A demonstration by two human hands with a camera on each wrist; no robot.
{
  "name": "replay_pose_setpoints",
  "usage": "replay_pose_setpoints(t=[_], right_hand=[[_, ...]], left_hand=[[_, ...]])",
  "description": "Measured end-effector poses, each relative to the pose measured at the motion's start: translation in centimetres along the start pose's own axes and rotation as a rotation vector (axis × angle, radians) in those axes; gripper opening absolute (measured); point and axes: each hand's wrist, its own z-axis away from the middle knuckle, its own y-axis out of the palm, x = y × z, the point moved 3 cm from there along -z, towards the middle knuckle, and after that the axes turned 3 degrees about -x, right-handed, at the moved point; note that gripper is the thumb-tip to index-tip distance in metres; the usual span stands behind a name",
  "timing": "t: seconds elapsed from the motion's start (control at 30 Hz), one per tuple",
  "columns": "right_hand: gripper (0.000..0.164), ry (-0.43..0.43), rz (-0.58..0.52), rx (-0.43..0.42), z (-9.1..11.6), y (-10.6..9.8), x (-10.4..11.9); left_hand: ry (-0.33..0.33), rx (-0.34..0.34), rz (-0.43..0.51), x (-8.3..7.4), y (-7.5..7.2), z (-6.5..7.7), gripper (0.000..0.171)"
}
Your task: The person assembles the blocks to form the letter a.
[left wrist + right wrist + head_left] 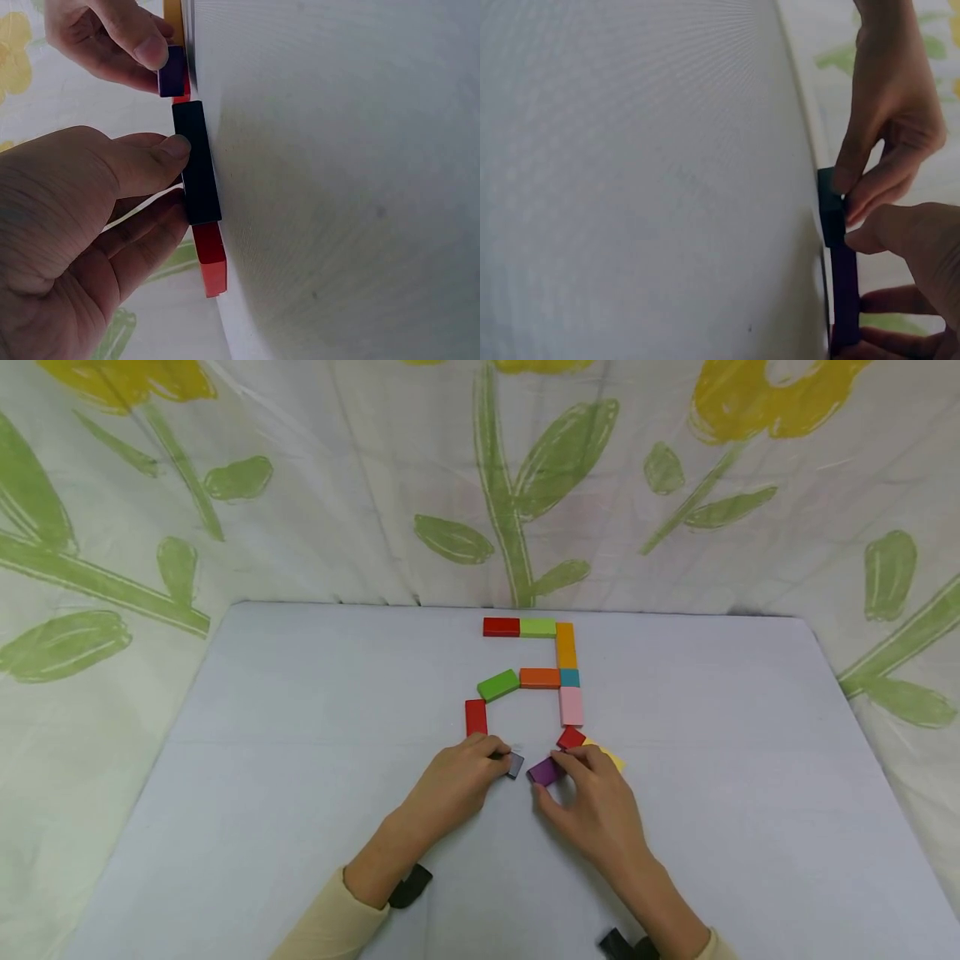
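Note:
My left hand [455,783] pinches a dark grey block [516,766] at the table surface; in the left wrist view the thumb presses on its long dark face [199,169]. A red block [476,716] lies just beyond that hand. To the right, my right hand [600,806] holds a purple block [543,772] between thumb and fingers. A gap separates the purple block from the grey one in the head view. Close to the right fingers lie a small red block [571,737] and a yellow block [612,757], the latter partly hidden by the hand.
Farther back, blocks form a linked outline: pink [571,706], teal [569,677], orange [539,678], green [498,685], amber [566,646], light green [537,627] and red [501,627]. The white table [300,718] ends at a flower-painted curtain [360,485].

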Motion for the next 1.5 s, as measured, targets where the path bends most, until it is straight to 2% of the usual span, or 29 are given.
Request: replay_pose_setpoints(t=[0.4,0.63,0.8,0.97,1.27,1.5], right_hand=[[0.049,0.011,0.028,0.036,-0.3,0.6,0.4],[0.046,-0.04,0.085,0.024,-0.2,0.0,0.7],[0.037,-0.109,0.097,0.088,0.2,-0.5,1.0],[0.04,-0.192,0.141,0.134,0.5,-0.8,1.3],[0.047,-0.213,0.172,0.206,0.9,-0.7,0.9],[0.047,-0.245,0.16,0.205,1.2,-0.5,0.4]], left_hand=[[0.003,-0.011,-0.006,0.0,-0.1,0.2,0.026],[0.003,-0.016,0.0,0.1,0.0,0.2,0.025],[0.005,-0.015,0.009,0.0,0.0,0.1,0.024],[0.009,-0.012,0.001,-0.1,-0.1,-0.1,0.024],[0.012,-0.013,-0.008,0.0,-0.1,-0.2,0.024],[0.008,-0.003,-0.013,0.0,0.0,0.0,0.024]])
